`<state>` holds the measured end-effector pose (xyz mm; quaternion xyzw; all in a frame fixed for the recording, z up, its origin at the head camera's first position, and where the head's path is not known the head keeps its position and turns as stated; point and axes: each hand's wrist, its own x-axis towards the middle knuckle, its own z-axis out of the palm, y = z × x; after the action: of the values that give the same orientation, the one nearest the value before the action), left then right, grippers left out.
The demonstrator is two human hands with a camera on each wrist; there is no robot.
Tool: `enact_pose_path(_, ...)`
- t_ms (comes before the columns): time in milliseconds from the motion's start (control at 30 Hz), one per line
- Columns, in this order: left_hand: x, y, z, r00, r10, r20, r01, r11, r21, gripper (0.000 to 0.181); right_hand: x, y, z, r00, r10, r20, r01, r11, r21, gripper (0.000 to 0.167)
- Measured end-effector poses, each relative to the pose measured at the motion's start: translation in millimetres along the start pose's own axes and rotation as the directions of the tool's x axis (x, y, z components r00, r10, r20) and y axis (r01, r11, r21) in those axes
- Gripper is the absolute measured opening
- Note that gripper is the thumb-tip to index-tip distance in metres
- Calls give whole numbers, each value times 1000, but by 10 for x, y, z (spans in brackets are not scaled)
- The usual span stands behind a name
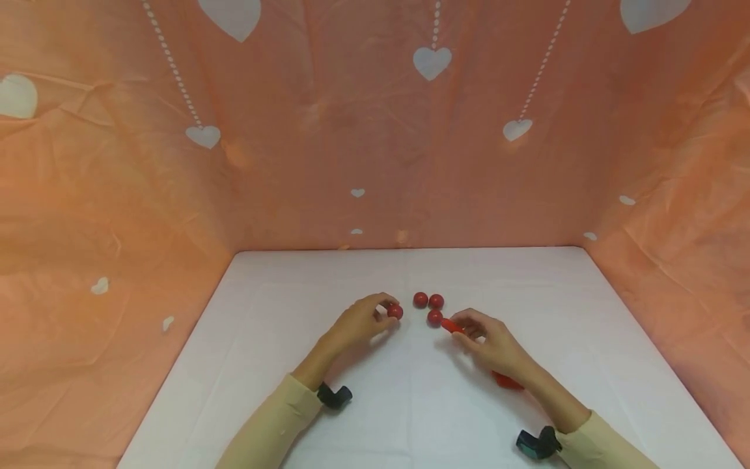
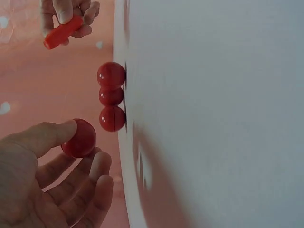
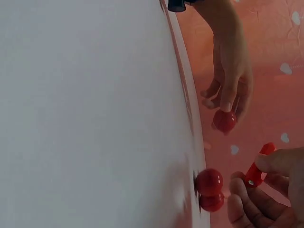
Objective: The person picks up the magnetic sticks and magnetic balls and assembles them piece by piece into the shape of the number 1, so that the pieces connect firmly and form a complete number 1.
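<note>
My left hand (image 1: 364, 319) pinches a glossy red ball (image 2: 80, 138) between thumb and fingers, just above the table. To its right, three similar red balls (image 1: 420, 299) sit close together on the white surface. My right hand (image 1: 489, 339) pinches a short red rod (image 3: 259, 166) between thumb and fingers; a small pale spot shows on its end in the right wrist view. In the head view, one end of that rod is close to the nearest ball; whether they touch I cannot tell. Fingers hide part of the rod.
Another red object (image 1: 507, 381) lies on the white table (image 1: 375, 423) beneath my right forearm, which partly hides it. Orange cloth (image 1: 328, 163) with white hearts stands behind the table and along both sides. Dark devices (image 1: 335, 396) are worn at both wrists.
</note>
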<state>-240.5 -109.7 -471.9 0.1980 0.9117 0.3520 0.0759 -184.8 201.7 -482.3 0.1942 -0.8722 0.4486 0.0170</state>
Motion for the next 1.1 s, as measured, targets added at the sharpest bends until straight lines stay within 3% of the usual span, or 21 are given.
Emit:
enact_pose_path(167,-7,-70,-27,1000,5,-1,-6,997,-76,32,63,-48,87,999,-24,31,23,999,40,29)
enact_pose_path(333,-32,-147,-51,1000,4,-7,-6,984,-181,36,124,-121,178,998,3,67,-12,992,128,27)
enact_pose_path(533,-22,-210,-71,999,-16,-41,6,973,-232,42,238,-257,285,993,43,110,-72,959,274,30)
enact_pose_path(867,-7,-271,-148,996,-44,-76,18,951,-310,38,366,-315,516,984,89,153,-143,910,388,32)
enact_pose_path(1100,29,-367,-178,998,-39,-48,17,920,-391,40,424,-341,687,981,133,144,-184,877,444,32)
